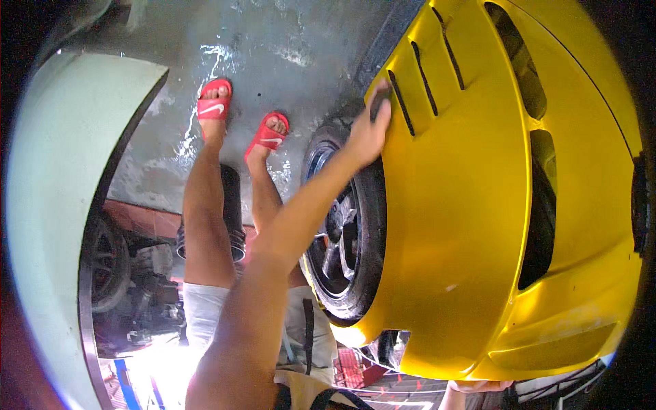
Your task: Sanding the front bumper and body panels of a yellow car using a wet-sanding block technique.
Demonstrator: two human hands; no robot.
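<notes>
The left grip (370,133) holds a dark pad (378,102) at the yellow car body (451,212), near a wheel (374,232).

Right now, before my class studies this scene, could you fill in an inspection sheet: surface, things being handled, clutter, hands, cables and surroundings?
Surface: grey floor, shiny, seemingly wet in patches.
Things being handled: yellow body panel with dark slots; spoked wheel beside it.
Clutter: black bucket, partly hidden by a leg.
Left hand: at the panel, appears to hold a small dark object; blurred.
Right hand: at the panel's edge, lower in the picture; mostly hidden, grip unclear.
Cables: nothing seen.
Surroundings: pale panel at left; red sandals on the person's feet.
</notes>
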